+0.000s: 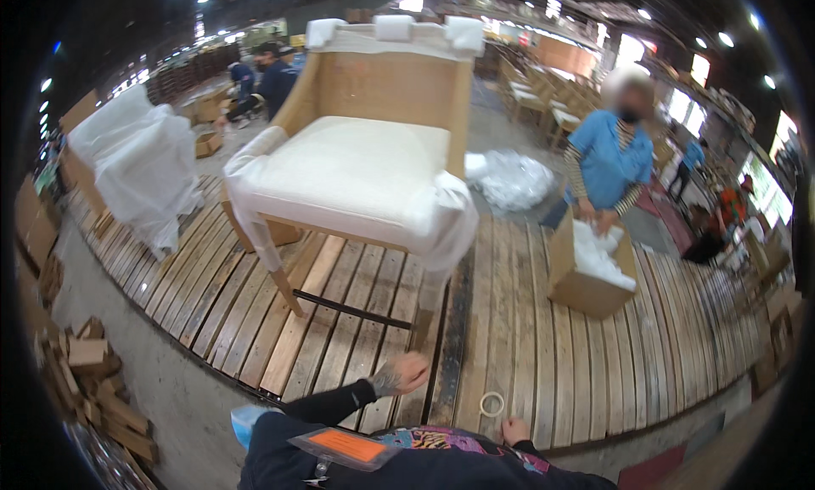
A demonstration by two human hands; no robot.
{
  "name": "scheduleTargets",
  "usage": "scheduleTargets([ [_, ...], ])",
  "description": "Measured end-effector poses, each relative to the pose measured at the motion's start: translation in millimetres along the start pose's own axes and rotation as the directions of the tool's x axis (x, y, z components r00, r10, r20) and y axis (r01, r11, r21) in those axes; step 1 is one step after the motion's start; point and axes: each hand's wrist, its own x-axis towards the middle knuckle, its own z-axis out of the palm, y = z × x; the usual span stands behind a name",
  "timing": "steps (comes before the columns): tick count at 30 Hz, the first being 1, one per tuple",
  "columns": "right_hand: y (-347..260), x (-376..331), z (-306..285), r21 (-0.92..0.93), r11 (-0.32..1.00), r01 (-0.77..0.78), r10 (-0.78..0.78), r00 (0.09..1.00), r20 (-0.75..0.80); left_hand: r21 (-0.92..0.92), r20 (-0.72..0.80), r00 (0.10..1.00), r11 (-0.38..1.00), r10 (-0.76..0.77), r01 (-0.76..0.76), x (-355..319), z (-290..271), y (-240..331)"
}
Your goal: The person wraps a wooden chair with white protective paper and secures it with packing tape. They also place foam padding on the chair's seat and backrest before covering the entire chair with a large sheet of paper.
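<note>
Looking down from the head view, I see my left hand (401,374) curled loosely over the slatted wooden platform (594,354), holding nothing, near the front leg of the armchair (361,159). My right hand (514,429) sits low at the near edge with its fingers drawn in; I cannot tell whether it grips anything. A small roll of clear tape (491,402) lies flat on the slats just beside the right hand, between my two hands, apart from both.

To the right, an open cardboard box (577,286) stands tilted on the platform, stuffed with white foam wrap (601,252) that spills over its rim. A person in a blue top (607,154) stands behind it with both hands at the box's top edge.

The armchair stands in the middle, its seat corners and top rail padded with white foam. Beyond it on the far right lies a heap of clear plastic film (509,180). On the far left stands another piece of furniture fully wrapped in white sheeting (140,163). At the near left, off the platform, sits a pile of small cardboard pieces (89,380). An orange rectangular badge in a clear sleeve (344,446) hangs on my chest.
</note>
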Motion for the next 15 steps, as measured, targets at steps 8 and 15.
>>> scheduleTargets([
  [8,207.0,-124.9,13.4,-0.379,0.851,-0.364,0.438,0.889,0.13,0.343,0.834,0.043,0.578,-0.55,0.74,-359.0,89.8,-20.5],
  [15,104.9,-36.1,-2.0,-0.254,0.96,0.118,-0.108,0.993,0.054,0.356,0.683,0.061,0.405,-0.728,0.842,-303.4,80.6,38.8],
])
